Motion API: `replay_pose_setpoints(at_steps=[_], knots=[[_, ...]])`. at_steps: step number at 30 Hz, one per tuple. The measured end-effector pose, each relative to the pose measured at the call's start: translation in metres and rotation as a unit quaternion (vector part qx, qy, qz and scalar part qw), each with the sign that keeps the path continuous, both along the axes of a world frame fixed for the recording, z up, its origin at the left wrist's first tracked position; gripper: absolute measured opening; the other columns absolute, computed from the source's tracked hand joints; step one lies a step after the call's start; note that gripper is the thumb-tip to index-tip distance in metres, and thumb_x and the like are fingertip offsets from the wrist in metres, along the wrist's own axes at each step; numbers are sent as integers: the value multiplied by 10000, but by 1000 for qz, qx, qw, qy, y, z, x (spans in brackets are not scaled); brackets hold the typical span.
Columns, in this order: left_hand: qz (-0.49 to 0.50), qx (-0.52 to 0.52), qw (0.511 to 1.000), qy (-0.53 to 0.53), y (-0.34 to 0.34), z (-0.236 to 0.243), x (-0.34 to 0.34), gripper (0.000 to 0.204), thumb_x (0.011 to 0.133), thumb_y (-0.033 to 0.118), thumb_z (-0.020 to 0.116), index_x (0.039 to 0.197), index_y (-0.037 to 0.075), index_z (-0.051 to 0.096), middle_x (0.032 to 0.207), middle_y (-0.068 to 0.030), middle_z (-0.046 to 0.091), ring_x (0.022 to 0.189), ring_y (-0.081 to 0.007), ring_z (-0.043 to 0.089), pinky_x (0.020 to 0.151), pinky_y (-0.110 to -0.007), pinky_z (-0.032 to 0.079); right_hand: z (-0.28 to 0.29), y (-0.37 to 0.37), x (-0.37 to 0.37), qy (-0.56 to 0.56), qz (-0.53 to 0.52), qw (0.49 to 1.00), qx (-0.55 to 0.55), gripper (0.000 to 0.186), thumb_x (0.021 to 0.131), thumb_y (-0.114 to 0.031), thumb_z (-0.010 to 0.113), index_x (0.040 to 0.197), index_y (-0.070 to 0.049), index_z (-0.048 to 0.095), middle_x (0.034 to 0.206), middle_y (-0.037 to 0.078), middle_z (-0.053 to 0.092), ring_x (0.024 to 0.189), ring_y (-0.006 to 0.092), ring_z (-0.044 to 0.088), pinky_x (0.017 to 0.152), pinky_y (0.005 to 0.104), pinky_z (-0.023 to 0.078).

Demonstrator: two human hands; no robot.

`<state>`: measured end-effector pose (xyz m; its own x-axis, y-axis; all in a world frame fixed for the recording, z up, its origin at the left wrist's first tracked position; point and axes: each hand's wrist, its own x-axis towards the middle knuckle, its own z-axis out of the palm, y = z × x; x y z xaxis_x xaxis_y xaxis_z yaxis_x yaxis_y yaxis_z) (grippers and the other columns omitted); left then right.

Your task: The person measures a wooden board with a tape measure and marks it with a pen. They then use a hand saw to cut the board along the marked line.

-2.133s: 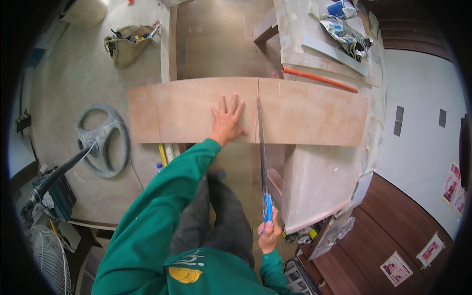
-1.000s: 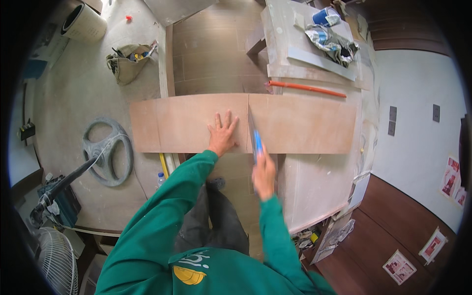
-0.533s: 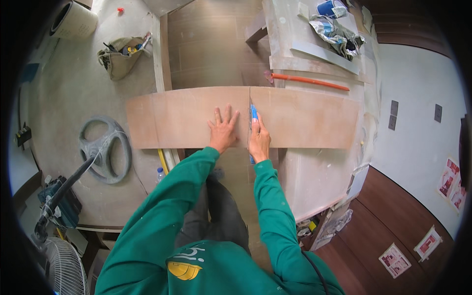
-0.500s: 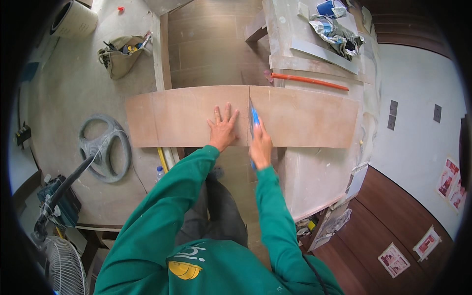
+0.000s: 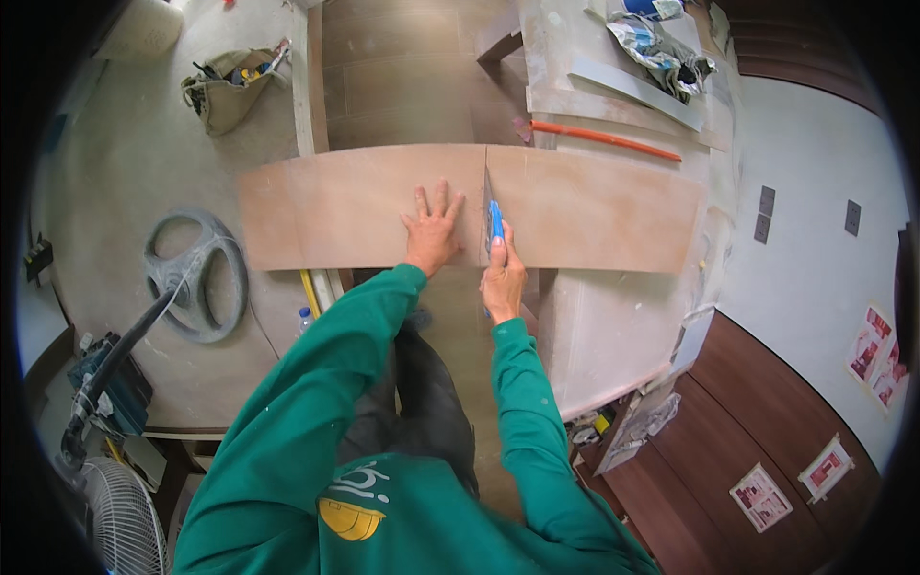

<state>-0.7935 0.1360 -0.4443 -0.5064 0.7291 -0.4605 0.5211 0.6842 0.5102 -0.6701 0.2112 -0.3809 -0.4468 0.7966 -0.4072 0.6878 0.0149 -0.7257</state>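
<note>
From the head view, a long, thin rectangular sheet of pale brown plywood [image 5: 383, 206] lies across a dusty grey work surface [image 5: 613, 326], spanning left to right in front of the person, with a straight dark cut line running from its far edge toward its near edge close to the middle. The left hand [image 5: 433, 233] lies flat on the sheet just left of that line, fingers spread open and palm down. The right hand [image 5: 502, 280] is curled closed around the blue plastic handle of a narrow-bladed handsaw [image 5: 494, 218], whose thin metal blade stands in the cut and points away toward the far edge. To do this well, I judge the saw should stay in line with the kerf and travel in long, light strokes, while the flat hand presses firmly and stays clear to the left of the blade; the thin sheet looks flexible, so the part right of the cut may sag and pinch the blade unless it rests evenly. The plywood is smooth and matte with faint reddish smears. Farther off lie a slim orange rod [image 5: 606, 140] and crumpled bags, at far left a floppy tan canvas tool pouch [image 5: 226, 84], and at left a grey round three-spoked ring [image 5: 195, 274] on the concrete floor.
</note>
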Motion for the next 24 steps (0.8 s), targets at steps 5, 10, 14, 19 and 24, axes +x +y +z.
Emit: replay_pose_setpoints(at_steps=[5,10,14,19,24], knots=[[33,-18,999,5,-14,-8,-11,1038,701,324,873,1578,257,320,1699,-77,87,1513,-494,128,1020,-795,350,170,-98,96,-35,-9,996,-88,542,1069,-398,396,1512,-91,455,816,-25,564,492,29,371,437,216,312],[16,-27,999,29,-13,-6,-12,1033,705,323,870,1577,260,321,1699,-89,81,1513,-494,128,1014,-791,361,149,-85,92,-23,1,996,-85,531,1071,-401,402,1503,-99,467,776,-38,513,494,29,357,434,216,308],[-5,-12,1000,1,8,3,-6,1027,714,322,867,1579,260,318,1698,-94,83,1511,-501,129,1006,-782,378,1,-13,35,51,-5,999,-17,506,1074,-420,431,1485,-133,503,634,-68,386,486,41,344,425,233,314],[13,-27,999,15,-12,-5,-8,1041,703,324,869,1580,259,313,1696,-102,94,1507,-509,134,998,-781,384,103,-71,87,-31,-5,995,-96,517,1064,-354,410,1487,-63,470,1132,101,570,880,166,552,765,298,440],[13,-39,998,40,-18,-9,-11,1051,692,336,868,1581,263,313,1694,-112,104,1501,-519,143,979,-777,403,208,-118,139,-52,-37,988,-140,538,1059,-388,400,1512,-103,456,978,20,589,623,69,489,567,252,406]])
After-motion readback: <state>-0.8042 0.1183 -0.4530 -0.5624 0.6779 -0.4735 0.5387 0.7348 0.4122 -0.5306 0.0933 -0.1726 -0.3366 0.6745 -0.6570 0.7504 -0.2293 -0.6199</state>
